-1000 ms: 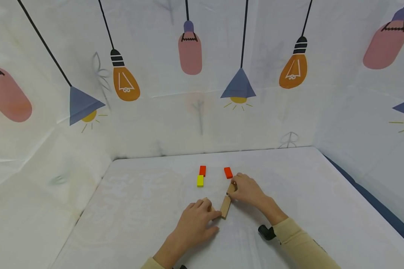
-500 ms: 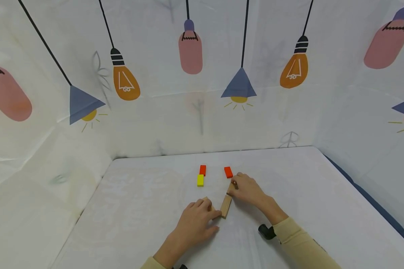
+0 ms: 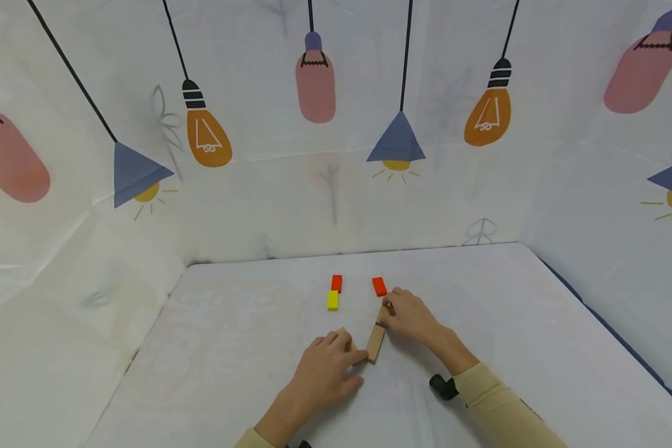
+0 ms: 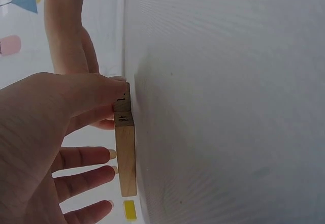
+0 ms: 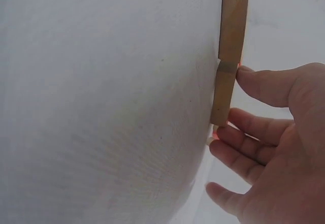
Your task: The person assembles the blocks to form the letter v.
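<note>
Right now, three wooden blocks lie end to end on the white counter (image 3: 229,348) in a bent line, and both of my hands are at them. With my right hand (image 3: 411,316) I pinch the far wooden block (image 5: 222,94): my thumb sits by its near end, where it meets the middle wooden block (image 3: 375,344), and my index finger is at its other end, so the block lies between the two. The other fingers of that hand curve loosely past it.

My left hand (image 3: 322,370) is relaxed rather than gripping. Its fingers rest along the upper edge of the left wooden block (image 4: 126,158), which has 48 printed on its end, while the index fingertip reaches the corner where that block meets the middle one.

Just beyond my right fingertips lies a red block (image 3: 379,287). Further left, apart from the wooden line, a yellow block (image 3: 333,300) touches a second red block (image 3: 336,284), the yellow one nearer to me.
</note>
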Motion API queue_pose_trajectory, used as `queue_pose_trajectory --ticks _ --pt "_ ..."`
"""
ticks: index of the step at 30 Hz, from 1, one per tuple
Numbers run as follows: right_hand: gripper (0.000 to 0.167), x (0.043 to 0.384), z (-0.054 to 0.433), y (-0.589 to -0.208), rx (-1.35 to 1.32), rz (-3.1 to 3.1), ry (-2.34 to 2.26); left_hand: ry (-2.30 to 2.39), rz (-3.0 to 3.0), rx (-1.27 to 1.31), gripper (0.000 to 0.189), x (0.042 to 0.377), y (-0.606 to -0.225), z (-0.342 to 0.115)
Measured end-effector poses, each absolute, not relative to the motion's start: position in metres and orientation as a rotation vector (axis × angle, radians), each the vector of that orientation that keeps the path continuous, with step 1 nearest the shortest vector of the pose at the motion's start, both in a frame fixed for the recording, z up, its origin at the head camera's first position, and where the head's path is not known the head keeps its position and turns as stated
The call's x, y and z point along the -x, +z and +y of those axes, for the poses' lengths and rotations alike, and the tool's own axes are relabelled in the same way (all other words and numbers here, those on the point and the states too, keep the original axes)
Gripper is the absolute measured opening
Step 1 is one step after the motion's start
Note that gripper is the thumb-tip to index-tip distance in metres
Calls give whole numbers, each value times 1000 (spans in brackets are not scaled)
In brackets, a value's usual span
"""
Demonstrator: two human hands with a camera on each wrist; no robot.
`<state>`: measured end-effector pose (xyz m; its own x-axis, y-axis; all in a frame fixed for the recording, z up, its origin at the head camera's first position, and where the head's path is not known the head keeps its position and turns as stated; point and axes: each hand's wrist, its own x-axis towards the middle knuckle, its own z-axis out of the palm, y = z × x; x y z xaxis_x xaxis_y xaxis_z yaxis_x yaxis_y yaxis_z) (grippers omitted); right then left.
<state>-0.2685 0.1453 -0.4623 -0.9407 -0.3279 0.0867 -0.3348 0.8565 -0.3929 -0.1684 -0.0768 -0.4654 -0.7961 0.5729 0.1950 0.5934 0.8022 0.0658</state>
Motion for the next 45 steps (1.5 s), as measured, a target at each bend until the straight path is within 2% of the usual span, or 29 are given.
queue_pose_trajectory --ticks 45 --pt "22 266 143 -463 -579 -2989 619 -185 -2811 907 38 168 -468 -76"
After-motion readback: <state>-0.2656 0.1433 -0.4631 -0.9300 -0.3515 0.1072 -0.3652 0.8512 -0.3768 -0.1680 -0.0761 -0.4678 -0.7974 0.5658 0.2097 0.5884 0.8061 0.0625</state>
